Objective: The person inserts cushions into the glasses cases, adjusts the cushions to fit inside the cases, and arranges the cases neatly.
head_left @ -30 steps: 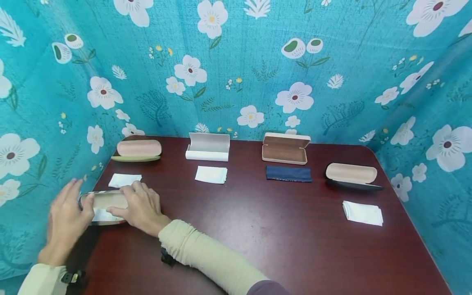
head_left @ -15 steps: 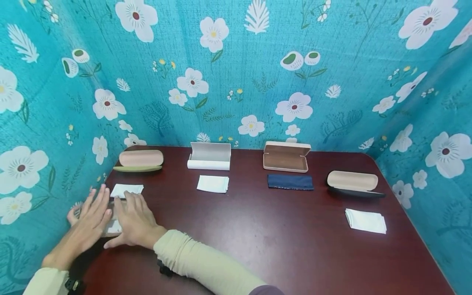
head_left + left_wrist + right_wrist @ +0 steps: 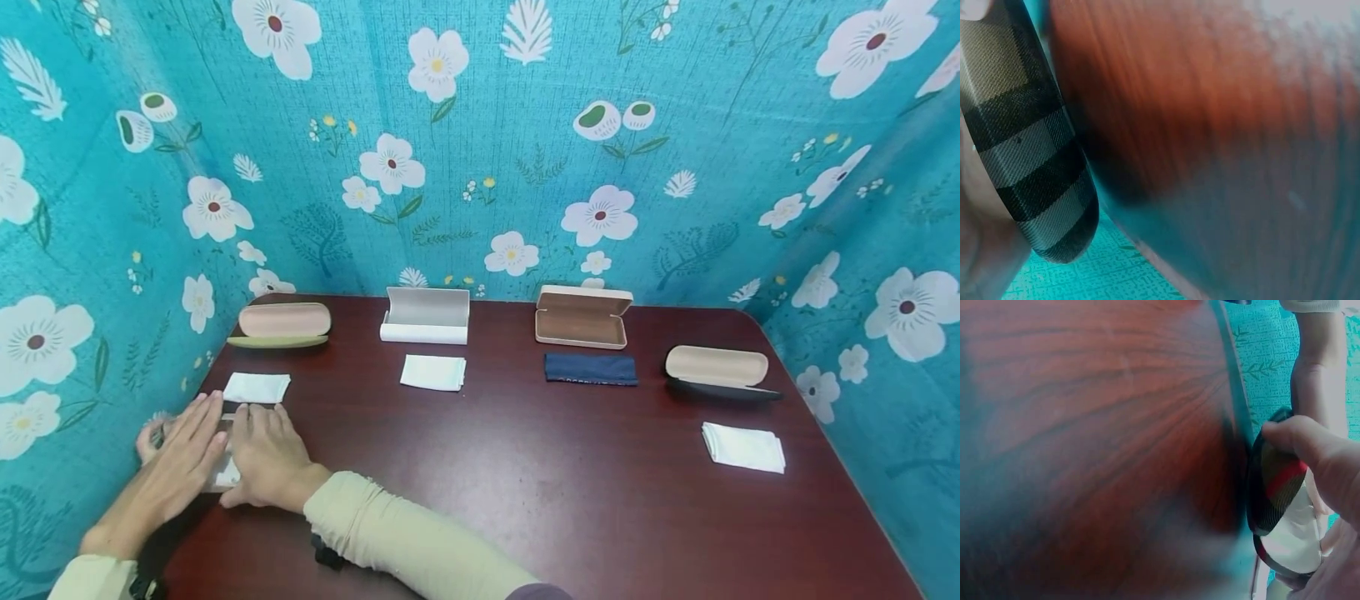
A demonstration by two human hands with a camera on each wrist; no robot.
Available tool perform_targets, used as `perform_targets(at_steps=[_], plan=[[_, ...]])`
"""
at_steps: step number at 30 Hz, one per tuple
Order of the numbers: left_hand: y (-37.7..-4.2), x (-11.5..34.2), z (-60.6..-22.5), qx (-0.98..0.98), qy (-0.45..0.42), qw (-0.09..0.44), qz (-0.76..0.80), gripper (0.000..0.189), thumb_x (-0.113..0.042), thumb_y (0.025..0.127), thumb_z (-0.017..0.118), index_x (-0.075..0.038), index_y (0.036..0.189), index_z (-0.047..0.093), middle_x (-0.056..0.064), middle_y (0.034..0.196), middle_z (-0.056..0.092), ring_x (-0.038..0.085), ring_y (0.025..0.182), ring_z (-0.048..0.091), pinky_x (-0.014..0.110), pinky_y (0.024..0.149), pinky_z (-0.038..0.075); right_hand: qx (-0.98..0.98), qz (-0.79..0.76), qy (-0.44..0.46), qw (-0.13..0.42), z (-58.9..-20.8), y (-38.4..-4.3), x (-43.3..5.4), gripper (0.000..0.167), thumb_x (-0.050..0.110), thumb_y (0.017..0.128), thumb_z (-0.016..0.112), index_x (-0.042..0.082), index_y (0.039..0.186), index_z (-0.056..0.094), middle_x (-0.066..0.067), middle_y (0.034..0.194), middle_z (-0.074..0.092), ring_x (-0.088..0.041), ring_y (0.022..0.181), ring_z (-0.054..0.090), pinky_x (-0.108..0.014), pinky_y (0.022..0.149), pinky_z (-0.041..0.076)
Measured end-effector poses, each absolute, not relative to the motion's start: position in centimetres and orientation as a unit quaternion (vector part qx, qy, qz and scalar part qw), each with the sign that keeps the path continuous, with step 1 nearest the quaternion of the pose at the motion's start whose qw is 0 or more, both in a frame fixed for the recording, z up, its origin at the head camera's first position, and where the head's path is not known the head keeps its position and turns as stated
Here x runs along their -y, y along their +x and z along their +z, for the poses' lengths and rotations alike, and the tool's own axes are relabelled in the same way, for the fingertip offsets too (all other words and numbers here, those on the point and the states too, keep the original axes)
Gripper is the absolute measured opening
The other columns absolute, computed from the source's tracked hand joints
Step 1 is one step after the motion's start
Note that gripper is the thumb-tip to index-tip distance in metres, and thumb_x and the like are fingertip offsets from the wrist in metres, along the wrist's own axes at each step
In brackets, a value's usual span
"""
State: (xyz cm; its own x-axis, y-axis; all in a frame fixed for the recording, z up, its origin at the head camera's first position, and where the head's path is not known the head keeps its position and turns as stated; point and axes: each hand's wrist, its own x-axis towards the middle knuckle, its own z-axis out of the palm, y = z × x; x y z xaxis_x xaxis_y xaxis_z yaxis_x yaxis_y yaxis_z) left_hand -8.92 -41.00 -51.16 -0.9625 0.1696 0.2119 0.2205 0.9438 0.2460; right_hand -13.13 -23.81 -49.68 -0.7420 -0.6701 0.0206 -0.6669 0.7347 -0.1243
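Observation:
A plaid glasses case (image 3: 1035,150) lies under both hands at the table's left edge, its shells partly apart with a pale lining. A white cloth (image 3: 225,475) shows inside it, between the hands. My left hand (image 3: 168,475) lies over the left part, fingers stretched across it and the outermost finger bent at the left end. My right hand (image 3: 270,458) grips the right end; in the right wrist view its thumb (image 3: 1297,434) presses the plaid shell. Much of the case is hidden in the head view. Just behind it lies a folded white cloth (image 3: 257,388).
Along the back stand a green case (image 3: 281,326), a white case (image 3: 424,332), a brown-lined case (image 3: 581,333) and a black case (image 3: 716,367), all spread apart. White cloth (image 3: 433,372), navy cloth (image 3: 590,369) and another white cloth (image 3: 744,448) lie before them. A floral curtain (image 3: 480,150) surrounds the table.
My left hand has moved right, its fingers now across the case. My right thumb has gone from inside the case to its near edge. The view has tilted slightly.

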Motion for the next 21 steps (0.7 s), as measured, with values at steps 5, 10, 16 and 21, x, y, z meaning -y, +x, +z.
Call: perform_targets(at_steps=[5,10,16,21], plan=[[-8.9,41.2,-50.9,0.972,-0.130,0.127,-0.148,0.069,-0.030,0.104,0.053,0.002,0.158,0.026,0.028,0.158,0.036,0.017,0.158,0.010,0.058,0.117,0.002,-0.933,-0.066,-0.354,-0.002,-49.5,-13.1,23.6,0.120,0.076,0.065,0.080,0.013,0.155,0.033,0.008,0.144,0.046,-0.003,0.135,0.043,-0.023,0.120,0.027],[-8.7,41.7,-50.6,0.960,-0.183,0.155,-0.145,0.096,-0.045,0.082,0.078,-0.001,0.156,0.036,0.026,0.152,0.046,0.019,0.155,0.019,0.041,0.127,0.000,-0.928,-0.082,-0.364,-0.011,-49.6,-13.1,23.2,0.116,0.072,0.068,0.080,0.012,0.156,0.035,0.006,0.142,0.048,-0.004,0.126,0.047,-0.016,0.112,0.034],[-7.8,42.6,-50.2,0.950,-0.215,0.167,-0.151,0.120,-0.053,0.061,0.089,-0.006,0.157,0.035,0.012,0.162,0.039,-0.007,0.151,0.004,0.035,0.126,-0.002,-0.921,-0.097,-0.378,-0.008,-49.6,-12.7,22.8,0.113,0.067,0.070,0.082,0.013,0.156,0.033,0.006,0.143,0.046,-0.004,0.126,0.047,-0.014,0.108,0.037],[-7.4,42.7,-50.2,0.944,-0.222,0.185,-0.159,0.119,-0.058,0.062,0.087,-0.007,0.157,0.037,0.012,0.160,0.042,-0.008,0.150,0.006,0.032,0.124,-0.001,-0.917,-0.097,-0.386,-0.023,-49.6,-12.6,22.7,0.110,0.062,0.073,0.083,0.012,0.156,0.031,0.005,0.144,0.045,-0.005,0.127,0.046,-0.013,0.104,0.041]])
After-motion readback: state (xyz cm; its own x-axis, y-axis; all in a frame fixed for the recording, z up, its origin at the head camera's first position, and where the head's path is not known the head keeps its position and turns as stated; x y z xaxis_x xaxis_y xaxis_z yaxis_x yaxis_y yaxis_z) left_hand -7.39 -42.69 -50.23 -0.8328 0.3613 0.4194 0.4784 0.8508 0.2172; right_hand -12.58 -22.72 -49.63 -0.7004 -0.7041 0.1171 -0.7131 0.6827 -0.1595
